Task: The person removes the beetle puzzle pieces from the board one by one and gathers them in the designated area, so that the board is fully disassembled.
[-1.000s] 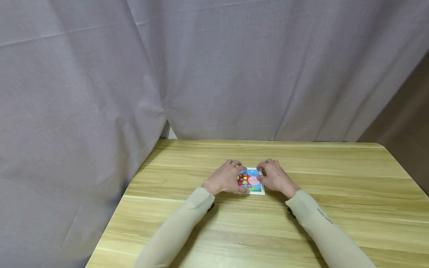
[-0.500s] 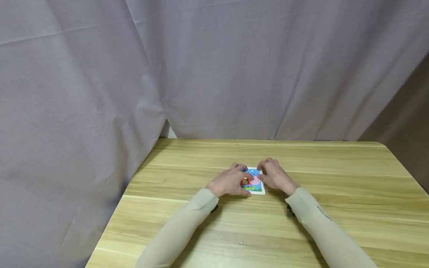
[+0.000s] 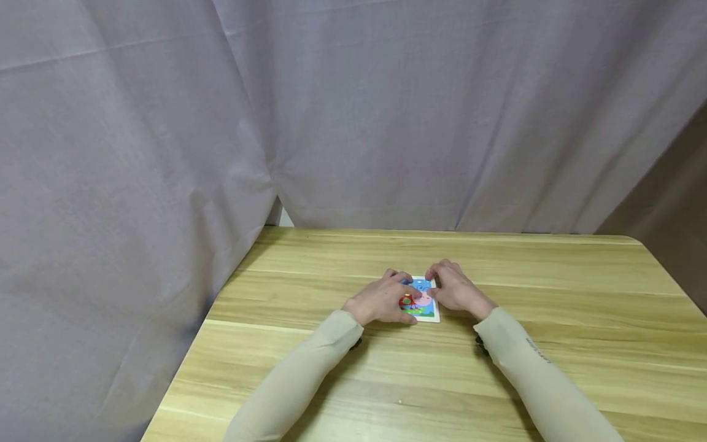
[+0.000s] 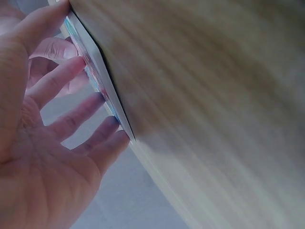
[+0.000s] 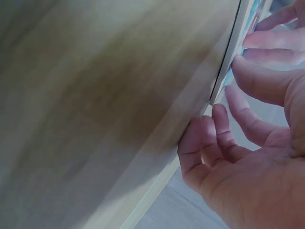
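A small flat picture board (image 3: pixel 425 310) with a white border lies on the wooden table. Its print shows a pink cartoon pig, a red patch with coloured dots and a blue background. From the left, my left hand (image 3: pixel 381 299) spreads over it, covering its left part. The left fingertips touch the board's face and far corner, and the thumb lies at its near edge. At the right side, my right hand (image 3: pixel 455 292) touches the board with thumb and index finger. In the right wrist view, its other fingers (image 5: pixel 195 136) are bent down onto the table beside the board's corner (image 5: pixel 220 90).
The wooden tabletop (image 3: pixel 552 344) stretches around both hands, and its far edge meets a grey curtain (image 3: pixel 364 123). More curtain (image 3: pixel 138 276) hangs along the table's left edge. A tiny pale speck (image 3: pixel 400 401) lies on the wood in front.
My left hand has shifted right, farther over the board, hiding more of its left part, with its index finger now reaching the pig. My right hand stays at the right edge.
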Tool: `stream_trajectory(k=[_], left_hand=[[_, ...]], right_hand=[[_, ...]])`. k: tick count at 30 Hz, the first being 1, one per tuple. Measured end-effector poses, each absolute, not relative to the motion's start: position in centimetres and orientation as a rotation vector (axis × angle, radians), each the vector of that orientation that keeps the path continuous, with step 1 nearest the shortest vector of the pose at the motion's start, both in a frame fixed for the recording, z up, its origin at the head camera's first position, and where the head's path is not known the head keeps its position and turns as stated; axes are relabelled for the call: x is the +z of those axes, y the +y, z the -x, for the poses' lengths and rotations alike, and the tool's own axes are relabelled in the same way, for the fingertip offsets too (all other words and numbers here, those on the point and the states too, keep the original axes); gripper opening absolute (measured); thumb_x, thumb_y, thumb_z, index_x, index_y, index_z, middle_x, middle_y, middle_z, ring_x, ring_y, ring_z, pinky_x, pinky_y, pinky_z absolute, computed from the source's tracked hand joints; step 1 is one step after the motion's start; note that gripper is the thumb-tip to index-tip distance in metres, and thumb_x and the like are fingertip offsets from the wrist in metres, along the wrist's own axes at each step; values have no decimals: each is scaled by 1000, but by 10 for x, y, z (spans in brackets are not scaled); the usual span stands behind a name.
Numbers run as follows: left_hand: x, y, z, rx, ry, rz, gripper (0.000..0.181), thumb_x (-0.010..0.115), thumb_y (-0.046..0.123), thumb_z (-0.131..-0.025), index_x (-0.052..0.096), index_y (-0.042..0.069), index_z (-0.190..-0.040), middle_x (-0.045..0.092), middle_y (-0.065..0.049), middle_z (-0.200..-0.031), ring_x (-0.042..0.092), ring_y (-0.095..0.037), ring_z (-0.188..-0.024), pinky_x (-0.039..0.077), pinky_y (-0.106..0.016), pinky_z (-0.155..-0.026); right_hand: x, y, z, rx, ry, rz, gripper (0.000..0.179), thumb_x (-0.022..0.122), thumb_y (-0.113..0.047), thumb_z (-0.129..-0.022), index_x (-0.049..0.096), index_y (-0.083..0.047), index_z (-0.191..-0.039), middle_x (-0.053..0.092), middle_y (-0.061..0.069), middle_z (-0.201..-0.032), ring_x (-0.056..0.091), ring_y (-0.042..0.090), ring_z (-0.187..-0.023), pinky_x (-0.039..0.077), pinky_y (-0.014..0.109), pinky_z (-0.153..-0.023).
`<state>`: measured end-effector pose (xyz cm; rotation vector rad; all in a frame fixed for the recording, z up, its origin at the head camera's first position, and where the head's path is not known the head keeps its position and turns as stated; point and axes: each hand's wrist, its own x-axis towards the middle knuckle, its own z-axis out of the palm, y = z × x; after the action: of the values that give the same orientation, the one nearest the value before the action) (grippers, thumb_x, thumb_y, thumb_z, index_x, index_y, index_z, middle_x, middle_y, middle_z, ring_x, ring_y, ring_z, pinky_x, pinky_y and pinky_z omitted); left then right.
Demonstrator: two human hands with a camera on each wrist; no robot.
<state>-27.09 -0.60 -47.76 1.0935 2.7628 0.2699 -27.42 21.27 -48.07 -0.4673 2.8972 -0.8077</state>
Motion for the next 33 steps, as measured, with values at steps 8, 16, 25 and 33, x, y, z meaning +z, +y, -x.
stream_trajectory(k=[8, 16, 25, 33], left_hand=[[-479, -5, 272, 264, 2759, -1090, 55, 84, 52, -94, 71, 33, -145, 53, 1, -162, 47, -23, -148, 59, -34, -107], [-479, -5, 273, 270, 2754, -1096, 56, 84, 52, -95, 71, 32, -146, 54, 1, -162, 47, -25, -148, 59, -37, -108], [-479, -5, 274, 267, 2753, -1110, 55, 83, 52, -95, 71, 32, -145, 54, 1, -162, 47, -24, -148, 59, -38, -109], [-479, -6, 273, 271, 2747, -1104, 56, 84, 52, -95, 71, 33, -146, 54, 3, -162, 46, -22, -148, 59, -38, -109]], right_hand=[[-480, 213, 277, -798, 2868, 440, 25, 75, -5, -97, 67, 4, -119, 60, 27, -128, 52, 45, -122, 50, 62, -105], [-482, 214, 282, -858, 2888, 503, 25, 78, 0, -92, 64, 1, -113, 65, 15, -102, 59, 28, -95, 49, 39, -84], [-481, 216, 283, -914, 2847, 508, 27, 78, 4, -91, 64, -1, -114, 67, 11, -99, 60, 22, -91, 49, 32, -81], [-482, 215, 283, -925, 2837, 485, 25, 75, 5, -92, 66, 1, -115, 68, 13, -101, 61, 23, -93, 50, 35, -85]])
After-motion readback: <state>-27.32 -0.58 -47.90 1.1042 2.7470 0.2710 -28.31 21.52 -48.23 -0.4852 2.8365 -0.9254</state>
